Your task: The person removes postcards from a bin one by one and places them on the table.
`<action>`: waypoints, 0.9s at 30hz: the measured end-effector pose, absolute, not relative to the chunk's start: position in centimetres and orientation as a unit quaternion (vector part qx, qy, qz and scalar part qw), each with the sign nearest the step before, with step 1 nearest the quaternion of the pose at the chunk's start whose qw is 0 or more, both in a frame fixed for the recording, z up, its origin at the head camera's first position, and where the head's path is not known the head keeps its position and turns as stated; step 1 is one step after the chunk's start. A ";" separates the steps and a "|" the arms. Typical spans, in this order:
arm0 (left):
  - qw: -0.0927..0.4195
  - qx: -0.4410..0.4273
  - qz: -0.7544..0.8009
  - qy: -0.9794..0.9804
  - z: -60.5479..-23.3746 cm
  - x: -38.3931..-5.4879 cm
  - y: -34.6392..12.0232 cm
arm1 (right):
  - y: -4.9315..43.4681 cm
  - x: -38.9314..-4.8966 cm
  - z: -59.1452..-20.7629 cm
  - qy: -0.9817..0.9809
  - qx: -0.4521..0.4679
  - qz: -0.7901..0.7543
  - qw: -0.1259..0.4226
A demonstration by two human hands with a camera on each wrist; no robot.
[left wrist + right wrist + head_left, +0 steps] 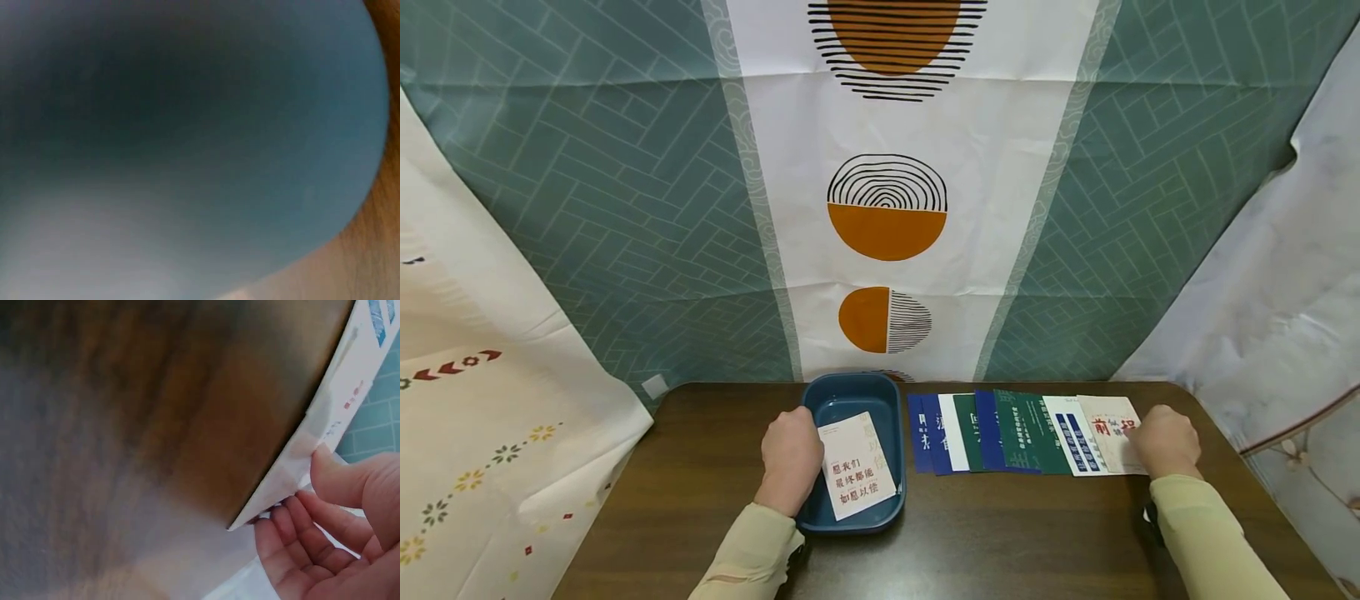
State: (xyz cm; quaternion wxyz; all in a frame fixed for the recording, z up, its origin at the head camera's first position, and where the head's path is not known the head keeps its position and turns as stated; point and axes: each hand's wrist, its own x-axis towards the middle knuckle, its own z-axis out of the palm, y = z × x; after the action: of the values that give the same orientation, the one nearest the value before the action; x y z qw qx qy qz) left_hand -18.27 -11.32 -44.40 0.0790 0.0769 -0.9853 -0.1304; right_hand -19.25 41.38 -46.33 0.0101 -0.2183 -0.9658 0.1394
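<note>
My left hand (793,457) grips the left rim of a dark blue tray (859,527), its fingers mostly hidden. Inside the tray a white card (859,465) with red-brown characters lies tilted. The tray's smooth blue side (269,162) fills most of the left wrist view, blurred. At the right end of a row of overlapping cards, my right hand (1167,442) pinches the edge of a cream card (1108,442) with red characters. In the right wrist view the thumb (334,478) lies on top of that card's corner, with the other fingers curled under its edge.
Several blue, green and white cards (1022,429) overlap in a row to the right of the tray, along the back of the brown wooden table (1000,533). A patterned cloth (647,208) hangs behind the table, and pale cloths (490,400) flank it.
</note>
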 end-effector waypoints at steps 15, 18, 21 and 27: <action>0.083 0.081 -0.136 -0.984 -44.4 -18.2 -11.5 | 32.5 -19.9 -42.2 -0.964 -0.116 0.167 0.169; 0.083 0.081 -0.137 -0.984 -44.4 -18.2 -11.6 | 29.0 -20.1 -40.7 -0.956 -0.062 0.186 0.217; 0.083 0.079 -0.139 -0.984 -44.4 -18.2 -11.5 | 25.6 -20.2 -39.6 -0.950 -0.029 0.203 0.235; 0.089 0.080 -0.136 -0.983 -44.7 -18.4 -11.5 | 18.8 -19.9 -38.7 -0.945 0.014 0.231 0.232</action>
State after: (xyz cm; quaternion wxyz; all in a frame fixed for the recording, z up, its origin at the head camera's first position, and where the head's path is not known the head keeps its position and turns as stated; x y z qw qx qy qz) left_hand -18.41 -11.51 -44.67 0.0894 0.0798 -0.9834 -0.1364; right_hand -19.94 18.80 -38.75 0.2324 0.0141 -0.9447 0.2311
